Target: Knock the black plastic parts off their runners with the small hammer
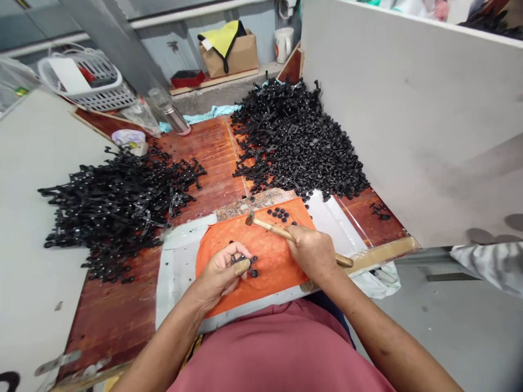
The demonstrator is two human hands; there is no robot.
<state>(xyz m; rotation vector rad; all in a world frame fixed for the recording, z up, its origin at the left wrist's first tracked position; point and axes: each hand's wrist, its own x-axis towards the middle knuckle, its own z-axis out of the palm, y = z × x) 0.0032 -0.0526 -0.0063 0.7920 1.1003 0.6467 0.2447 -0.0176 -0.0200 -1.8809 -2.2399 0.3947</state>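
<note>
My left hand (223, 272) pinches a small black plastic part (253, 267) with round ends, low over an orange cloth (269, 239). Something tan covers the tip of my left thumb. In my right hand (314, 250) is a hammer (272, 227), gripped by its wooden handle, with its small head up and left over the cloth. Several small black round caps (279, 214) lie on the cloth's far side, just beyond the hammer. Whether the black part touches the cloth I cannot tell.
Black parts form a heap (118, 207) at left and a larger pile (298, 136) at the back right. A steel flask (174, 114) stands behind. A white basket (87, 81), cardboard box (232, 54) and mug (283, 45) sit farther back. A grey panel (408, 109) borders the right.
</note>
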